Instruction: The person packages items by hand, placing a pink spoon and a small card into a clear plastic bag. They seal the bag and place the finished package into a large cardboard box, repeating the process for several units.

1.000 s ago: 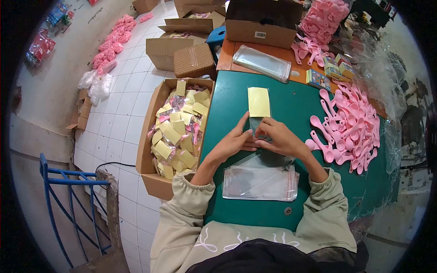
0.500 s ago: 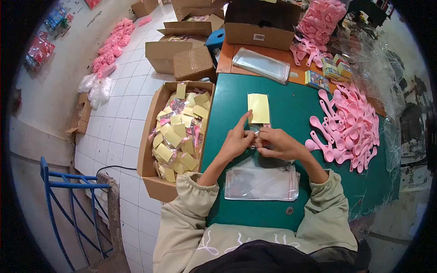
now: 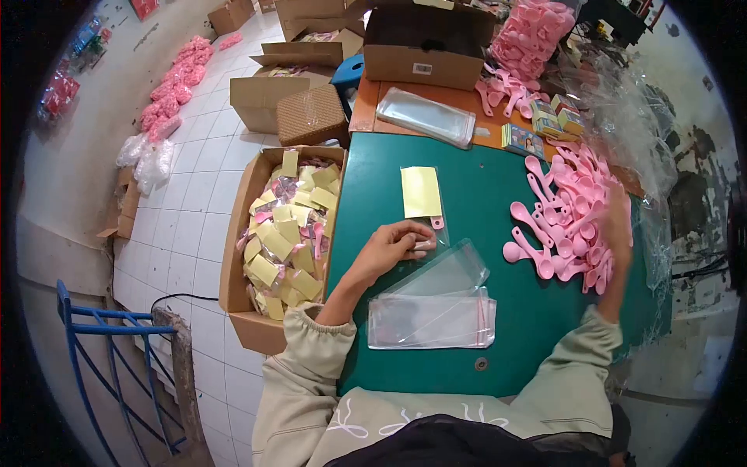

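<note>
My left hand is closed at the lower end of a clear bag that holds a yellow card and a pink spoon, whose handle end shows below the card. Just under this hand, a stack of clear plastic bags lies on the green table, one bag fanned out at an angle. My right hand is blurred at the right edge of the pile of pink spoons; its fingers are smeared by motion.
Left of the green table stands a carton full of packed yellow cards and spoons. Behind are more clear bags, small card stacks, an open brown box and a bag of pink spoons.
My right hand has left the bag beside my left hand and moved right to the spoon pile. One clear bag now shows fanned out on the stack. The view has shifted slightly.
</note>
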### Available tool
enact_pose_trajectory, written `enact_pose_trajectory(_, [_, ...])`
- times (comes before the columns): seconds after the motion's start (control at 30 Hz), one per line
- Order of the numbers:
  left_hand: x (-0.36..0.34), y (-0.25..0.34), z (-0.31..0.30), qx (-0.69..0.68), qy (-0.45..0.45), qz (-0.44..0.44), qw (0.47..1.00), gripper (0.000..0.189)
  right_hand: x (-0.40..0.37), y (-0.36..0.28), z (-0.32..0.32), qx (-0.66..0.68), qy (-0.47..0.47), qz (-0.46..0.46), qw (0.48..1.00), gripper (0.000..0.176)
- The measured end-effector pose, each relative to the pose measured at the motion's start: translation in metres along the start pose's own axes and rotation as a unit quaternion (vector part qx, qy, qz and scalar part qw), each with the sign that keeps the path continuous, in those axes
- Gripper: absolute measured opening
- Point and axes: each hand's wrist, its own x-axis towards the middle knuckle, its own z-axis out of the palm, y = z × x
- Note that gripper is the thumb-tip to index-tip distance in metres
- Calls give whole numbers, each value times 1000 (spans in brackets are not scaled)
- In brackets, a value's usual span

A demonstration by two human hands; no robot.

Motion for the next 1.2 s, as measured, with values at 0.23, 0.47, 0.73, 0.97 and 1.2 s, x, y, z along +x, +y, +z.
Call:
enact_pose_trajectory(0.23, [-7,10,4,-91,3,14,996,26,-11,-202,146,113,-178,-179,961,45])
enact_pose_trajectory(0.47, [-13,8,-5,106,67,113,986,24,2,-191,156,207,-169,-172,948,18])
enact_pose_trajectory(0.73, [0,-2,-1,277,168,147,935,13,0,-188,160,392,-254,80,880,11])
enact_pose_trajectory(0.97, [3,0,3,282,219,114,927,15,-6,-183,181,484,-237,188,821,13])
enact_pose_trajectory(1.2, [6,-1,10,227,255,142,929,20,-9,-189,184,484,-173,205,833,10])
